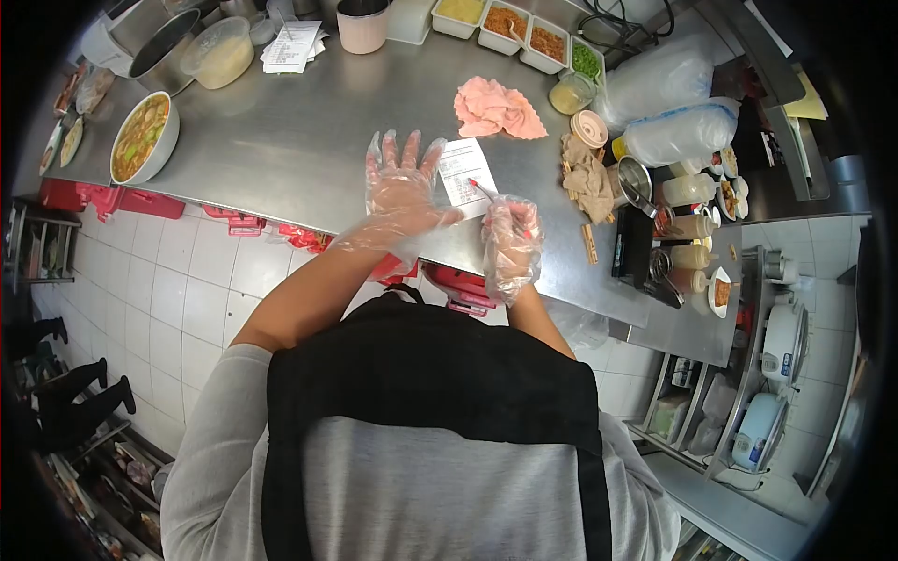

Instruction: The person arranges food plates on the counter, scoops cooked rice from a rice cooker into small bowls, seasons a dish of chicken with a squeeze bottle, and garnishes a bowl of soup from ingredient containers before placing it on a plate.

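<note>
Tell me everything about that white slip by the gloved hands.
The slip is a white, rectangular sheet, apparently paper, with dark print too small to read. It lies flat on the metal counter. The left hand is beside it, thumb near its lower edge; the red-tipped pen in the right hand points over it, touch unclear.

Passage over the counter (271, 150) well left of the paper (460, 165); pink cloth (496, 107) blocks behind it, brown cloth (589, 182) right

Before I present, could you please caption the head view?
Gloved right hand holding a red-tipped pen over a printed slip, left hand spread beside it.
</note>
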Tool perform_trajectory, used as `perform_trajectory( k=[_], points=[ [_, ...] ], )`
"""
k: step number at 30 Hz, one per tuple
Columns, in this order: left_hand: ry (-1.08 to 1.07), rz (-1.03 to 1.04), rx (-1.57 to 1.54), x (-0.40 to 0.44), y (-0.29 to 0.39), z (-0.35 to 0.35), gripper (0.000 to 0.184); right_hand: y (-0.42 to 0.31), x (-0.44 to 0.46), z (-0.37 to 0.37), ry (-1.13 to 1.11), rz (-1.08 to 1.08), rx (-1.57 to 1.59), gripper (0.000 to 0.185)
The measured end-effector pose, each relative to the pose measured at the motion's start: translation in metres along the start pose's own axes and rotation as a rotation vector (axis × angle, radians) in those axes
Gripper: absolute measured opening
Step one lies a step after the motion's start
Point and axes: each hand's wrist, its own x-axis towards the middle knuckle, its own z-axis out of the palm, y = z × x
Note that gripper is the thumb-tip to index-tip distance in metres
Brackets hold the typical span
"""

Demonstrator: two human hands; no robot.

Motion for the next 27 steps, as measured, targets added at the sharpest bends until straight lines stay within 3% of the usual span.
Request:
perform_trajectory(
  k=[2, 3, 6, 13, 16, 19, 22, 24, 26, 27],
  points=[
    [0.011, 0.005, 0.007, 0.001, -0.001, 0.003, 0.106, -0.002, -0.004, 0.000, -0.007, -0.120, -0.188, 0.008],
    [0.017, 0.007, 0.010, 0.002, -0.001, 0.004, 0.107, 0.021, -0.001, -0.008, -0.068, -0.024, -0.092, 0.011],
    [0.013, 0.011, 0.038, 0.002, -0.001, 0.003, 0.107, -0.004, -0.010, 0.000, -0.199, -0.267, -0.246, 0.009],
    [0.022, 0.018, 0.038, 0.002, -0.002, 0.005, 0.108, -0.008, -0.010, 0.004, -0.204, -0.024, -0.113, 0.007],
    [0.026, 0.019, 0.037, 0.002, -0.002, 0.005, 0.108, -0.011, -0.009, 0.002, -0.233, -0.117, -0.232, 0.005],
    [0.020, 0.024, 0.029, 0.001, -0.002, 0.003, 0.109, 0.011, -0.001, -0.002, -0.115, -0.031, -0.129, 0.008],
    [0.040, 0.078, 0.006, 0.002, -0.002, 0.011, 0.108, -0.004, 0.001, -0.015, -0.165, -0.336, -0.428, 0.013],
    [0.109, 0.106, 0.015, 0.006, -0.017, 0.019, 0.105, -0.001, 0.006, -0.009, -0.033, -0.213, -0.291, 0.021],
    [0.209, 0.146, -0.287, 0.009, -0.036, 0.009, 0.096, 0.008, 0.032, -0.023, 0.068, -0.344, -0.501, 0.017],
    [0.335, 0.074, -0.628, 0.004, -0.060, 0.006, 0.097, 0.010, 0.041, -0.034, 0.075, -0.428, -0.614, 0.018]
  ],
)
